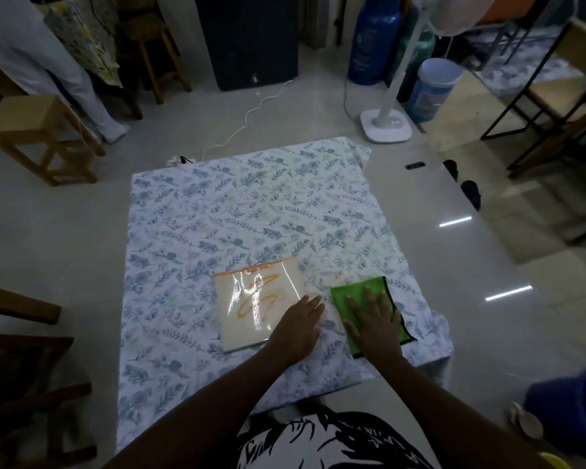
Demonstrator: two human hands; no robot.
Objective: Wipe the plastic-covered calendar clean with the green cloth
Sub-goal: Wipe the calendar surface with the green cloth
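The calendar (254, 306), under shiny plastic with orange scribbles and an orange spiral edge at its far side, lies flat on the floral sheet (251, 211). My left hand (298, 324) rests flat on the calendar's near right corner, fingers together. To the right of the calendar, apart from it, lies the green cloth (349, 291) with a black edge. My right hand (374, 319) lies palm down on the cloth with fingers spread, pressing it onto the sheet.
The floral sheet is spread over the tiled floor. Wooden stools (44, 137) stand far left, a fan base (386, 125) and a blue bucket (433, 89) far right, a white cable (244, 123) beyond the sheet. A blue object (569, 401) sits near right.
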